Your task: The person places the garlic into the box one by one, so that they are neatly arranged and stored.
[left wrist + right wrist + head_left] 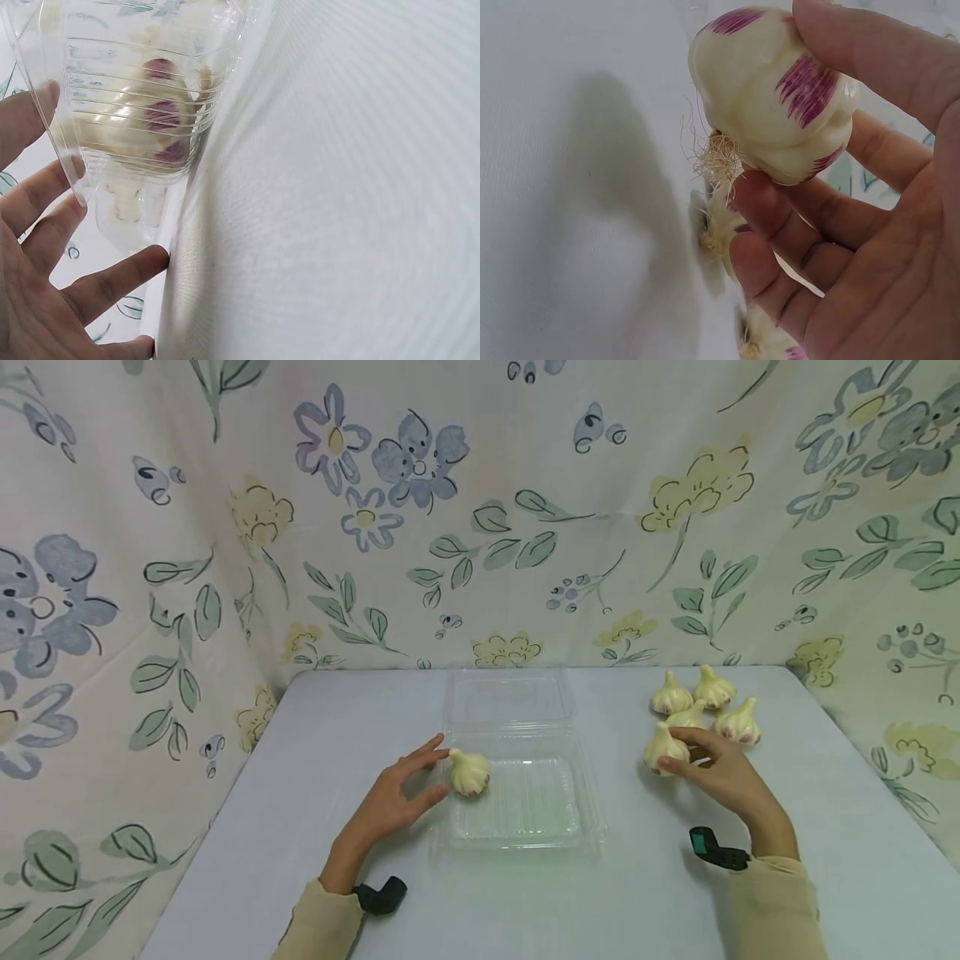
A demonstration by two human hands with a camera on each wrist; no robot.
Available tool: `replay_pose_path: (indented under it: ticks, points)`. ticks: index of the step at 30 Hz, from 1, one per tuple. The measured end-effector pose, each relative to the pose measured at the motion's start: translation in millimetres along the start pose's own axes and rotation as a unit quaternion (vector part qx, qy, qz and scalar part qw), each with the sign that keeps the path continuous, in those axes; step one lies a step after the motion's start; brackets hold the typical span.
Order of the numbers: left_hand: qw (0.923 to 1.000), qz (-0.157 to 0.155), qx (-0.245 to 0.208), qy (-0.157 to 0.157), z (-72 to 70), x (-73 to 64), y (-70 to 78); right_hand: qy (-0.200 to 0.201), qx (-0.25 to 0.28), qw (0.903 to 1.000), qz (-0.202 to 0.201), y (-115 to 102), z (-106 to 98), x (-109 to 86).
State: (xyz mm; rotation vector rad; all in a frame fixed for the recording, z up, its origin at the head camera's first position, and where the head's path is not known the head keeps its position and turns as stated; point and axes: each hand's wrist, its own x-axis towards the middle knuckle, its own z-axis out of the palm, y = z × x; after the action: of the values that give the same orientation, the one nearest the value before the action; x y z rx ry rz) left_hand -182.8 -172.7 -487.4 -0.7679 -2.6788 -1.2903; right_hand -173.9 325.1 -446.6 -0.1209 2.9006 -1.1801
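My right hand grips a garlic bulb between thumb and fingers. In the right wrist view this bulb shows purple streaks and a tuft of roots, and stands clear of the table. My left hand is at the left side of a clear plastic clamshell box, its fingers spread. Another garlic bulb lies inside the box at its left. From the left wrist, that bulb shows through the ribbed wall, and my left fingertips are at the rim; I cannot tell whether they press it.
Several more garlic bulbs sit together at the back right of the white table. The box's lid lies folded back behind its base. A flowered cloth hangs behind the table and at its sides.
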Motion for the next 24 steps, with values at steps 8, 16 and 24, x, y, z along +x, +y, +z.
replay_pose_path:
  ticks: [8, 16, 24]
  points:
    - [1.0, -0.003, -0.005, -0.001, -0.3, 0.3, -0.4, 0.002, -0.001, 1.0, -0.007, -4.9, 1.5, 3.2]
    - [1.0, -0.002, 0.003, -0.001, -0.1, 1.8, -1.5, -0.001, 0.008, 0.9997, -0.025, -13.0, 4.0, 4.5]
    - [0.9999, -0.01, 0.001, -0.004, 0.0, 1.9, -0.2, -0.003, 0.0, 0.9997, -0.023, -25.2, 4.0, 1.9]
